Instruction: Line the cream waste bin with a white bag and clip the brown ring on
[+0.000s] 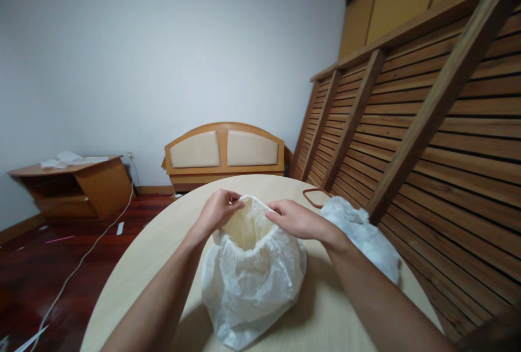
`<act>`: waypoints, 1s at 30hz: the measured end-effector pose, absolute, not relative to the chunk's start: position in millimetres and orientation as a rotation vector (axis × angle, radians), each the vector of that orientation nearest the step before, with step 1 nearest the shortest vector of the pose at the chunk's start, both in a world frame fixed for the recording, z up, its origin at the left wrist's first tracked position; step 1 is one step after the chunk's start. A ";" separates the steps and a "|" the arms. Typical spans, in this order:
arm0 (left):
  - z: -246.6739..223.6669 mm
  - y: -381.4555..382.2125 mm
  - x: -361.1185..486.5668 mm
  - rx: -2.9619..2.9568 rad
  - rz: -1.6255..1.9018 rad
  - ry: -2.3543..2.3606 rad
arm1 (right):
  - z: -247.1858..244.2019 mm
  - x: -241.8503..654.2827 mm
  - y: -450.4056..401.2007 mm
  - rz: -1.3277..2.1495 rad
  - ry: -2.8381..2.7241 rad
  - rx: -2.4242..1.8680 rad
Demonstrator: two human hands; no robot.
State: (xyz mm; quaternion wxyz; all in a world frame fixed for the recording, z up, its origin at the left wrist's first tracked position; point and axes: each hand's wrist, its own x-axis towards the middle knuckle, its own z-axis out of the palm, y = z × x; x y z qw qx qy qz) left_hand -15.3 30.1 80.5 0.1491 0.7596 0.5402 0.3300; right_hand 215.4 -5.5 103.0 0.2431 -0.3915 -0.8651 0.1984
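Observation:
A white drawstring-style cloth bag [256,281] with a gathered mouth stands on the round table in front of me. Its opening faces up and toward me, showing a pale yellowish inside. My left hand [217,211] pinches the rim at the left of the mouth, thumb and fingers closed on the fabric. On the opposite side, my right hand [293,216] grips the rim with the thumb on the edge. Between the two hands the far rim is stretched. What lies deep in the bag cannot be made out.
The round pale table [163,243] carries a crumpled white bag [362,238] and a brown loop-shaped handle [311,199] at the right. Slatted wooden panels [407,140] lean along the right. Beyond stand a headboard [223,129] and a low cabinet [106,189]; a cable [87,254] crosses the floor.

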 end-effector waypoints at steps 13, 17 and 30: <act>82.8 28.6 -0.8 2.042 1.336 1.276 | 90.6 218.7 11.1 0.432 -2.284 -1.425; 89.5 -0.6 19.8 2.311 1.175 1.165 | 88.5 223.5 19.4 0.360 -2.219 -1.536; 63.1 4.6 38.0 2.732 0.844 1.352 | 72.3 222.3 34.3 0.275 -2.096 -1.573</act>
